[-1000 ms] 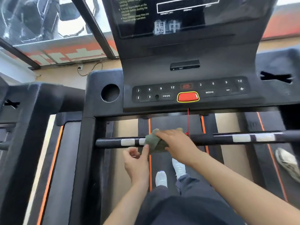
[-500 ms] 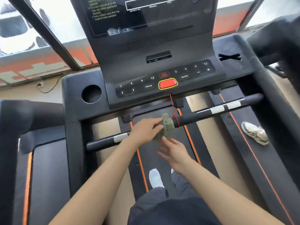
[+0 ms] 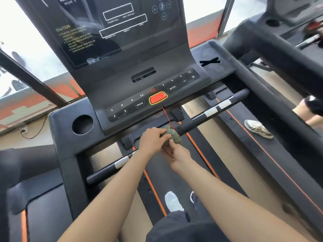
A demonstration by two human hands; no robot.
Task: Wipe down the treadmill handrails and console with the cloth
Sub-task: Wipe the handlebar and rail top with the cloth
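A crumpled olive-green cloth (image 3: 173, 134) sits bunched on the black front handrail (image 3: 192, 124), just left of where the red safety cord (image 3: 167, 116) loops round the bar. My left hand (image 3: 152, 140) grips the cloth from the left, covering the bar there. Just below it is my right hand (image 3: 178, 156), its blurred fingers stretched up to the cloth's underside. Above the bar, the dark console (image 3: 132, 81) carries a row of buttons and a red stop button (image 3: 158, 98).
A round cup holder (image 3: 82, 124) lies left of the buttons. The thick right side handrail (image 3: 262, 88) runs back toward me. Another person's sneaker (image 3: 257, 128) stands on the neighbouring belt at right. My white shoe (image 3: 173, 201) is on the belt below.
The cloth passed from my right hand to my left hand on the bar. My right hand dropped below it, then rose back to the cloth. The view swung left and tilted.
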